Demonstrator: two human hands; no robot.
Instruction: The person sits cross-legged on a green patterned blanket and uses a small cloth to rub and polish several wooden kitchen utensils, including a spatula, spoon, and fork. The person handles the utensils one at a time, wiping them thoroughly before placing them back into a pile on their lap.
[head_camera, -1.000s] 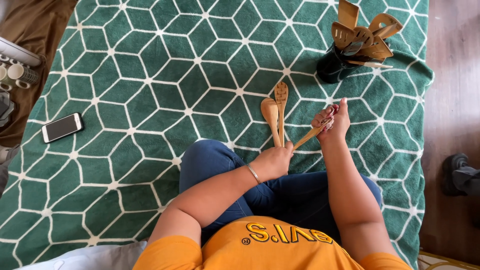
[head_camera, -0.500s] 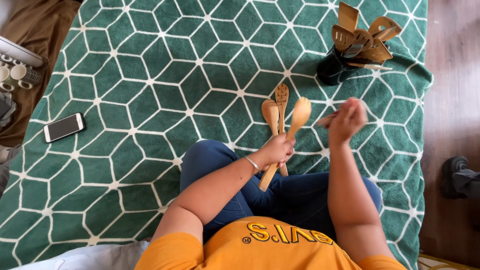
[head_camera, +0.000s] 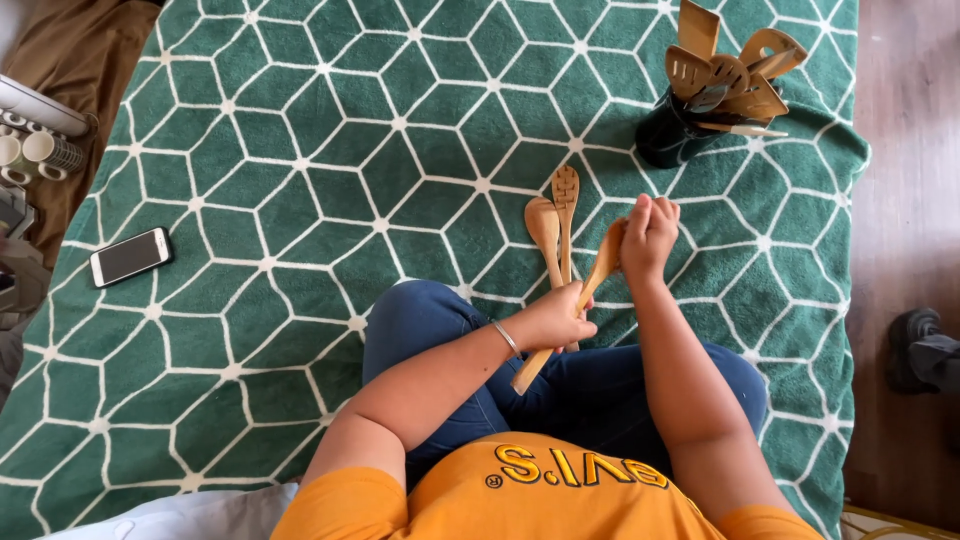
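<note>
Since half a second ago, my right hand (head_camera: 650, 238) has closed onto the wooden spoon (head_camera: 578, 300) bowl.
I see left hand (head_camera: 556, 317) fingers pinching its handle at frame centre, right fingers curled on the bowl; two more wooden utensils (head_camera: 556, 225) lie on the green blanket (head_camera: 300, 180).

One screen in view: a smartphone (head_camera: 131, 256) lying flat, face up, on the green blanket (head_camera: 300, 150) with white geometric lines. It sits well apart from the left hand (head_camera: 556, 318), far out to that hand's left and a little further from the body, near the blanket's left edge. Shape: slim rectangle, rounded corners, tilted slightly off the blanket's pattern. Colours: dark, unlit screen inside a white frame. No packages, labels or signs can be made out elsewhere.
</note>
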